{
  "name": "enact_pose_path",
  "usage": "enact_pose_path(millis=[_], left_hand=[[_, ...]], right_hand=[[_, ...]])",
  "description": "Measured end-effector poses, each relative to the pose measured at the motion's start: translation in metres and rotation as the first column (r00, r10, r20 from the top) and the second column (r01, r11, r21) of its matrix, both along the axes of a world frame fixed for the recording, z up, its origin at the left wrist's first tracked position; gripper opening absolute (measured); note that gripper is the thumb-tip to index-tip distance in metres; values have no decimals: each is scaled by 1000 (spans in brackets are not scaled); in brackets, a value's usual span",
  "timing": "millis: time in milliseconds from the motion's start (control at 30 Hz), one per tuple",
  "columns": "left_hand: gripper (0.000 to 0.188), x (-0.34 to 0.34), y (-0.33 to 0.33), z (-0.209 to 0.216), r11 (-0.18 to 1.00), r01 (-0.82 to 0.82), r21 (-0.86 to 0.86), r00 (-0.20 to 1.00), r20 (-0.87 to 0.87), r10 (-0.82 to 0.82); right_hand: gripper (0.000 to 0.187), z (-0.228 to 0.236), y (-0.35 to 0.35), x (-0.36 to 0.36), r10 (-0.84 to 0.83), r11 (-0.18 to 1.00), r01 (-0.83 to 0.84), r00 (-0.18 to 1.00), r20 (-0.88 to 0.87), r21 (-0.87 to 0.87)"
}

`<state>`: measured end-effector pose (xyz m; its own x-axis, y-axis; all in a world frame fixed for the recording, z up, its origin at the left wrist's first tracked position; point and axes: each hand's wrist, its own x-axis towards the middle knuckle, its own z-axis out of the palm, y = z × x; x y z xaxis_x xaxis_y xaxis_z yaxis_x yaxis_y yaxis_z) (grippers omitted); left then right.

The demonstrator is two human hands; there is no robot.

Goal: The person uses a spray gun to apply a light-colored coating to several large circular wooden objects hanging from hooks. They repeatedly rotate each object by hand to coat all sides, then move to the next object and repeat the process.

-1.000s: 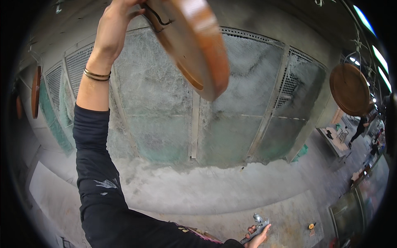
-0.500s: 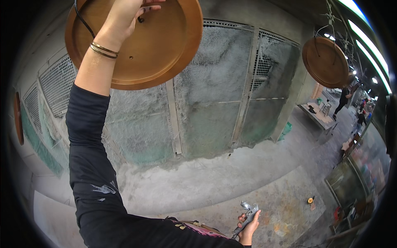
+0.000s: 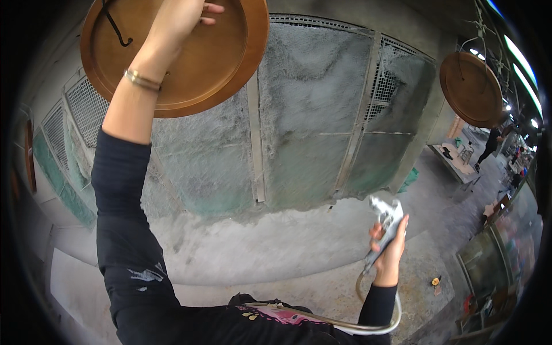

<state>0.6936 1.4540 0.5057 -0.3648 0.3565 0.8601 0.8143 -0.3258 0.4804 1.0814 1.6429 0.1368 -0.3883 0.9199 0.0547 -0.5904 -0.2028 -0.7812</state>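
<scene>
I count two bare hands at work here, one high and one low. The left hand [image 3: 183, 16] is up in front of a round brown disc [image 3: 218, 63] with a raised rim, at the upper left; two of its fingers show, stretched out, but I cannot tell whether it grips the disc. One black hook [image 3: 117, 29] lies across the disc's face, near its left side. The right hand [image 3: 393, 248], lower and out to the right, has its fingers wrapped around one silvery spray gun [image 3: 391, 215], from which one hose [image 3: 368, 330] loops back toward the body. Two more discs are plain to see: one hanging disc [image 3: 471, 92] on wires at the right, and one edge-on disc [image 3: 30, 155] at the far left. Behind stand grey, dusty wall panels [image 3: 313, 98]. One person [image 3: 490, 146] in dark clothes stands in the background beside one table [image 3: 459, 167].
</scene>
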Motion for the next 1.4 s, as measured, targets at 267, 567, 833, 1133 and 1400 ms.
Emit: enact_pose_path(millis=[267, 567, 833, 1133, 1400], left_hand=[[33, 44, -92, -98, 838, -513, 187, 571, -654, 496], [37, -1, -159, -142, 826, -562, 33, 596, -676, 433], [54, -87, -271, -255, 759, 236, -607, 895, -168, -413], [55, -110, -435, -417, 16, 983, -184, 118, 556, -823], [104, -123, -501, -421, -222, 972, 73, -232, 400, -887]], right_hand=[[55, 171, 30, -112, 400, 876, -366, 915, -48, 313], [59, 333, -43, -123, 484, 560, -297, 875, -14, 773], [48, 400, -160, -141, -174, 548, 19, 980, 91, 836], [63, 481, -388, -262, -911, 179, 203, 404, 84, 963], [60, 534, -615, -372, -651, 206, -99, 729, 212, 974]])
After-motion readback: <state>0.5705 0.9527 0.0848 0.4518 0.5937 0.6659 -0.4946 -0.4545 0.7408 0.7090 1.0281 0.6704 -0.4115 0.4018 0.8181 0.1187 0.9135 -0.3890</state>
